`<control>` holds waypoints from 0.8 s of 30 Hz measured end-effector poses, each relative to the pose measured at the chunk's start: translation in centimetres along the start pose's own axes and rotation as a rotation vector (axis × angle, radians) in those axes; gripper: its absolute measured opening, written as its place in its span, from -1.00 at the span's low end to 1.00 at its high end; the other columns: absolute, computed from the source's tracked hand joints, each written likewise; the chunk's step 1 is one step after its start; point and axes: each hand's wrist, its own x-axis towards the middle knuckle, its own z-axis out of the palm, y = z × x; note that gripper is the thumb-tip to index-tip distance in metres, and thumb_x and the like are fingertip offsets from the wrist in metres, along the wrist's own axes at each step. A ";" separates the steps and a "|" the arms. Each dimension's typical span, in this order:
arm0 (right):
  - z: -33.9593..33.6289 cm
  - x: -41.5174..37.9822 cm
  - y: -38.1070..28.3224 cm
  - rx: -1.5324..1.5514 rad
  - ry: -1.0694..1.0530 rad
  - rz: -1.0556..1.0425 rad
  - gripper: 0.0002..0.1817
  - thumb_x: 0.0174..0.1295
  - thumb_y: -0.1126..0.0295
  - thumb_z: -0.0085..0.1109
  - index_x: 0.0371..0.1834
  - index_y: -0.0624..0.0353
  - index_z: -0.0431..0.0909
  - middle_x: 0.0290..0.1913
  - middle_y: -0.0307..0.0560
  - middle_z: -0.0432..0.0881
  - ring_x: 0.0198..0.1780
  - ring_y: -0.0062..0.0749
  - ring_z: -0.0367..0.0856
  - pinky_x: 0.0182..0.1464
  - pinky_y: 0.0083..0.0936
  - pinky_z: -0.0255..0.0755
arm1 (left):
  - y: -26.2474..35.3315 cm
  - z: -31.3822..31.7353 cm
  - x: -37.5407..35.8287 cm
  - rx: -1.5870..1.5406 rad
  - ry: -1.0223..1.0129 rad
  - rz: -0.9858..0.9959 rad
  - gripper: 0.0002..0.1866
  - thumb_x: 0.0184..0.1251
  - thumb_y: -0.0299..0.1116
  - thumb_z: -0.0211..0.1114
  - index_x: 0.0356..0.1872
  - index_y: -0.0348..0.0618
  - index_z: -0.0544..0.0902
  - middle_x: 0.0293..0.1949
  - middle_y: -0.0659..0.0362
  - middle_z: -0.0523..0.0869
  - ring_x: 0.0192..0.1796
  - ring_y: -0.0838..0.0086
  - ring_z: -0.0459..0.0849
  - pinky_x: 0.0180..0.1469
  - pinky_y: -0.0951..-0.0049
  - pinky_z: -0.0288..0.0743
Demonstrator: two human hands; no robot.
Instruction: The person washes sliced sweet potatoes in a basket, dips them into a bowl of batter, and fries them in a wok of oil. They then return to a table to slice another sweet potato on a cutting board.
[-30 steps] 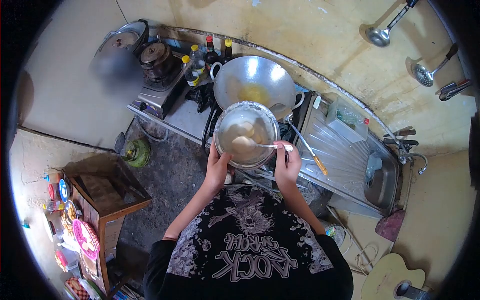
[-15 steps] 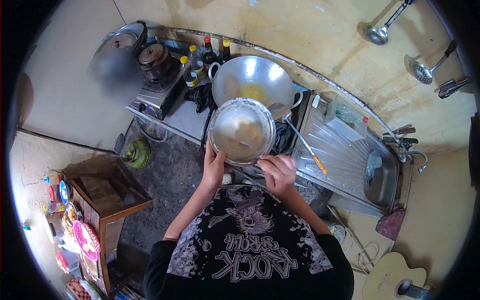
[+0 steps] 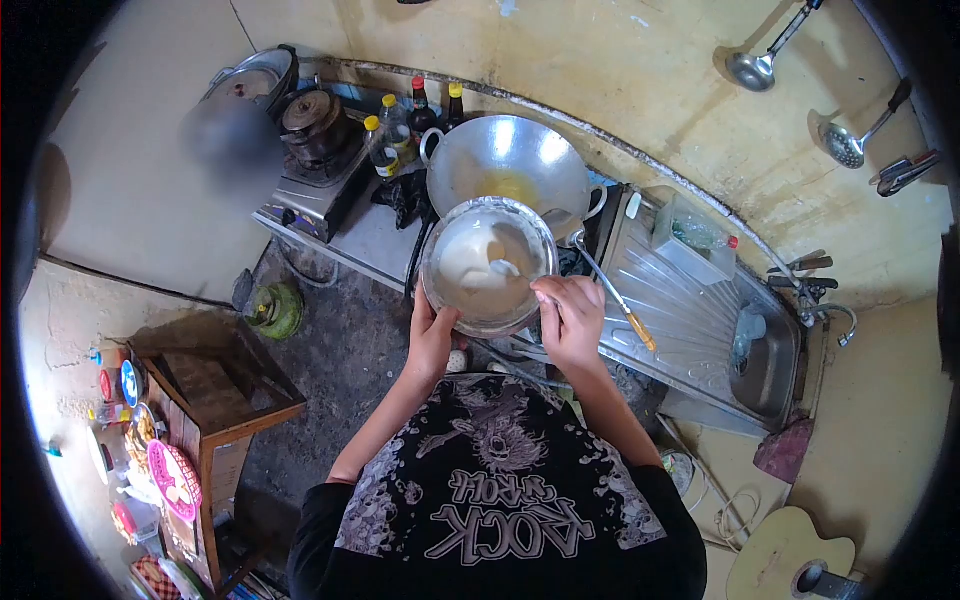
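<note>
My left hand grips the near left side of a round metal bowl, thumb on its rim. Pale batter covers the bottom of the bowl. Pinched in my right hand, at the bowl's right rim, is a spoon whose head rests in the batter. Just beyond the bowl sits a large wok with a little yellow oil in it. A metal spatula with a wooden handle leans from the wok's right side over the sink's edge.
Bottles and a black plastic bag stand left of the wok. Farther left are a stove and a dark pot. At the right is a sink with a drainboard and a plastic container. Ladles hang on the wall.
My right hand has moved up and right along the bowl's rim. The spoon's head now shows in the batter. The bowl has shifted slightly right.
</note>
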 end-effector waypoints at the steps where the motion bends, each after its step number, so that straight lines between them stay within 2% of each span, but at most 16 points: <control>1: 0.4 -0.1 0.3 0.025 -0.001 0.007 -0.88 0.09 0.49 0.17 -0.29 0.11 0.61 -0.30 -0.19 0.66 -0.25 -0.29 0.54 -0.16 -0.38 0.29 | -0.2 -0.1 0.0 0.007 -0.009 0.007 -0.29 0.29 -0.55 -0.03 0.46 -0.03 -0.05 0.04 0.14 0.51 -0.33 0.62 0.57 -0.59 0.69 0.40; 5: 1.2 -0.6 0.7 0.195 0.033 0.160 -0.91 0.14 0.49 0.16 -0.31 0.14 0.62 -0.34 -0.17 0.66 -0.27 -0.24 0.54 -0.17 -0.37 0.31 | -0.4 -0.2 -0.2 -0.004 -0.016 0.023 -0.29 0.31 -0.56 -0.03 0.46 -0.03 -0.06 0.03 0.14 0.52 -0.34 0.63 0.56 -0.58 0.68 0.40; 8: 1.2 -0.5 0.6 0.213 0.018 0.161 -0.92 0.17 0.49 0.14 -0.31 0.16 0.62 -0.37 -0.14 0.65 -0.28 -0.22 0.54 -0.15 -0.36 0.33 | -0.2 -0.2 -0.2 0.001 -0.021 0.018 -0.29 0.31 -0.56 -0.03 0.46 -0.03 -0.06 0.02 0.14 0.53 -0.35 0.63 0.56 -0.58 0.68 0.40; 11: 1.6 -0.6 0.6 0.229 -0.059 0.256 -0.92 0.19 0.48 0.14 -0.30 0.17 0.62 -0.39 -0.11 0.63 -0.33 -0.24 0.54 -0.19 -0.39 0.36 | 0.1 0.0 -0.3 0.016 0.000 -0.003 -0.29 0.27 -0.55 -0.01 0.45 -0.02 -0.01 -0.05 0.12 0.53 -0.34 0.60 0.58 -0.57 0.65 0.41; 14: 2.8 -1.4 1.4 0.317 -0.050 0.379 -0.92 0.25 0.47 0.13 -0.30 0.21 0.61 -0.42 -0.11 0.62 -0.38 -0.38 0.54 -0.27 -0.50 0.36 | 0.1 -0.1 -0.2 0.056 -0.025 -0.015 -0.30 0.28 -0.55 -0.02 0.44 -0.03 0.00 -0.05 0.13 0.54 -0.35 0.60 0.58 -0.56 0.66 0.40; 17: 4.6 -2.5 2.2 0.538 0.030 0.558 -0.88 0.32 0.45 0.09 -0.28 0.25 0.59 -0.41 -0.14 0.63 -0.37 -0.56 0.55 -0.31 -0.62 0.36 | 0.1 0.0 0.2 0.079 -0.009 -0.022 -0.31 0.27 -0.54 -0.02 0.44 -0.04 0.01 -0.05 0.13 0.55 -0.35 0.61 0.58 -0.56 0.66 0.39; 20: 5.1 -2.9 2.3 0.747 0.054 0.669 -0.85 0.37 0.44 0.03 -0.23 0.29 0.56 -0.39 -0.18 0.63 -0.31 -0.64 0.55 -0.26 -0.68 0.37 | 0.5 0.3 0.1 0.077 -0.018 -0.016 -0.32 0.27 -0.54 -0.01 0.43 -0.06 0.03 -0.05 0.13 0.55 -0.34 0.63 0.57 -0.56 0.67 0.39; 24: 5.3 -3.2 3.0 0.815 0.070 0.767 -0.84 0.38 0.45 0.00 -0.20 0.31 0.54 -0.35 -0.18 0.63 -0.27 -0.61 0.57 -0.19 -0.67 0.37 | -0.2 0.0 0.8 0.098 -0.020 -0.031 -0.31 0.25 -0.55 0.00 0.43 -0.05 0.04 -0.03 0.13 0.55 -0.34 0.63 0.56 -0.56 0.67 0.39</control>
